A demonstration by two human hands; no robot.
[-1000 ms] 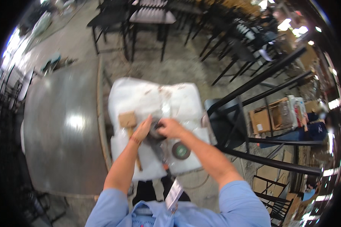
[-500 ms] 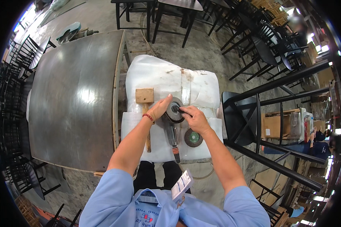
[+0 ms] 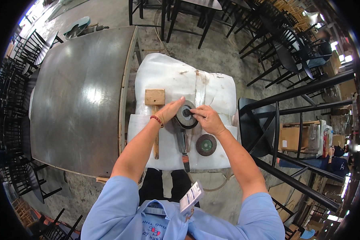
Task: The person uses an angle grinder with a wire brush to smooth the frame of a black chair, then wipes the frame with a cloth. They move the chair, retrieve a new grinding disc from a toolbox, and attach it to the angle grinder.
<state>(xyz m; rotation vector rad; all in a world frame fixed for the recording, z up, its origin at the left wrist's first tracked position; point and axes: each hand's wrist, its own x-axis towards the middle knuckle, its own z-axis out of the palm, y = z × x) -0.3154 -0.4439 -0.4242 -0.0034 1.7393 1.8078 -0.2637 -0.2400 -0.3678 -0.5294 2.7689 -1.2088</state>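
An angle grinder (image 3: 183, 138) lies on a white plastic-wrapped surface (image 3: 168, 76), its cord end toward me. My left hand (image 3: 170, 111) cups the left side of the dark disc (image 3: 187, 116) mounted on the grinder's head. My right hand (image 3: 207, 118) pinches the centre of that disc with its fingertips. A second, loose disc (image 3: 206, 145) with a greenish middle lies flat just below my right hand. A wooden mallet (image 3: 155, 116) lies to the left of the grinder, partly under my left wrist.
A large grey metal tabletop (image 3: 76, 100) stands to the left. Black metal chairs and stools (image 3: 284, 52) crowd the right and far side. A cardboard box (image 3: 298, 138) and another person's arm (image 3: 335, 162) are at the right edge. Concrete floor all around.
The view has steadied and come closer over the grinder. My hands stay on the mounted disc, the right fingertips now at its centre.
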